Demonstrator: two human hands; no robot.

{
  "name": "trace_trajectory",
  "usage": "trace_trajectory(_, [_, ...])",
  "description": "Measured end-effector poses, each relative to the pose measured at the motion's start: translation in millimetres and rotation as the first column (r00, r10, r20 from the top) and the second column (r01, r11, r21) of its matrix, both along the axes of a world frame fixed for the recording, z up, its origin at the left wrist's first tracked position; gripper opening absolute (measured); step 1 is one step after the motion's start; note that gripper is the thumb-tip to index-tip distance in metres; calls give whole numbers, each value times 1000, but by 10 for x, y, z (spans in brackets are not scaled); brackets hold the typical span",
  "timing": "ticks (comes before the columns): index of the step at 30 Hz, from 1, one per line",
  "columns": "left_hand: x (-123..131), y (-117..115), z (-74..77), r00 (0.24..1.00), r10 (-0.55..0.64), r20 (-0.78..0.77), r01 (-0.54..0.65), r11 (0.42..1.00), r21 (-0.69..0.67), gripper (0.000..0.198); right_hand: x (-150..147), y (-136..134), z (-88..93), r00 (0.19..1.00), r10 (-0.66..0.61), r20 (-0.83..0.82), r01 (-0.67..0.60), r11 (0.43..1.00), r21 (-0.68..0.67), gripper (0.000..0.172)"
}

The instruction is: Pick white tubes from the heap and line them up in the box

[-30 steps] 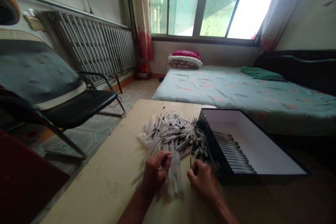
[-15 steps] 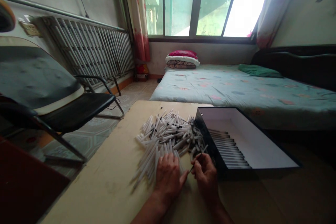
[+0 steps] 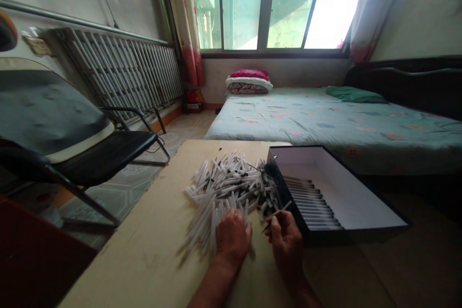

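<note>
My left hand (image 3: 233, 237) rests over a row of white pen barrels (image 3: 205, 224), its fingers curled down and its thumb drawn in against one barrel. The fingertips are partly hidden. Just to its right, my right hand (image 3: 286, 238) pinches a thin dark pen refill (image 3: 266, 227), its point towards the left hand. Beyond both hands lies a loose heap of white barrels and dark pen parts (image 3: 234, 175). Beside my right hand stands an open dark box (image 3: 361, 187) with a pale inside. Several assembled-looking pens (image 3: 314, 207) lie side by side along its left part.
The heap and box sit on a cream table (image 3: 151, 236). A bed (image 3: 296, 115) with folded bedding (image 3: 249, 82) stands behind it, below a window. On the left are a black chair (image 3: 104, 154) and a metal rack (image 3: 119, 67) leaning by the wall.
My left hand has gone from spread over the barrels to curled, with the thumb drawn in. My right hand has shifted slightly right, away from the left, still pinching the refill.
</note>
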State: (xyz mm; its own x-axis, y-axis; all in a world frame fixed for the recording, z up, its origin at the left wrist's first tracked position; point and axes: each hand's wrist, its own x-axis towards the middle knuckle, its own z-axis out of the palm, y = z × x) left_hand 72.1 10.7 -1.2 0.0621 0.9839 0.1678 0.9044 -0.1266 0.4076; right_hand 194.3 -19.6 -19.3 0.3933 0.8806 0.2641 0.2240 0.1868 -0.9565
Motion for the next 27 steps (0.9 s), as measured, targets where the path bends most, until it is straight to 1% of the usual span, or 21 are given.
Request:
trace_trajectory(3, [-69,23,28,973,-18,229,13,1000,24,10,13,6,5,999,-29,33,27,999,44,18])
trace_trajectory(5, [-164,42,53,908,-47,416,43,999,19,16,13,-1,9,995,-64,80,57,994,89,17])
trace_trajectory(6, [-222,50,64,825,-42,563,57,998,-9,19,4,-11,14,993,-76,95,66,992,104,17])
trace_trajectory(7, [-282,55,73,700,-11,714,66,997,-49,21,-13,-27,19,992,-78,99,67,991,115,16])
trace_trajectory(8, [-342,56,79,541,41,840,75,993,-96,22,-37,-48,27,993,-70,97,58,991,123,15])
trace_trajectory(9, [-397,54,81,372,106,922,78,986,-145,22,-68,-74,35,994,-60,92,47,989,137,14])
trace_trajectory(10, [-446,46,80,226,170,959,76,979,-191,23,-105,-103,43,995,-47,85,34,987,157,12])
trace_trajectory(11, [-486,35,74,109,223,969,72,970,-231,24,-144,-133,52,996,-36,79,21,982,185,10])
trace_trajectory(12, [-515,22,64,18,263,965,64,962,-264,24,-183,-161,60,997,-26,75,9,977,215,8])
trace_trajectory(13, [-534,8,50,-53,291,955,59,956,-288,25,-219,-187,67,997,-18,70,0,970,242,6])
trace_trajectory(14, [-543,-6,34,-106,309,945,57,951,-304,24,-250,-209,73,998,-13,66,-5,963,268,6])
trace_trajectory(16, [-537,-27,0,-175,323,930,60,946,-318,24,-293,-237,82,998,-20,64,-1,953,303,7])
trace_trajectory(18, [-514,-39,-28,-215,332,918,72,943,-324,22,-309,-246,84,996,-46,72,20,947,320,8])
trace_trajectory(20, [-485,-42,-42,-239,342,909,89,940,-330,20,-306,-243,80,994,-54,90,21,945,326,9])
trace_trajectory(22, [-458,-44,-41,-259,355,898,103,935,-340,18,-297,-233,75,992,-37,118,-3,945,327,9])
trace_trajectory(24, [-432,-49,-30,-268,364,892,117,931,-344,17,-296,-219,76,988,-15,151,-35,947,320,9])
trace_trajectory(27, [-392,-66,-10,-273,382,883,160,923,-350,15,-317,-195,91,987,22,159,-70,949,307,9])
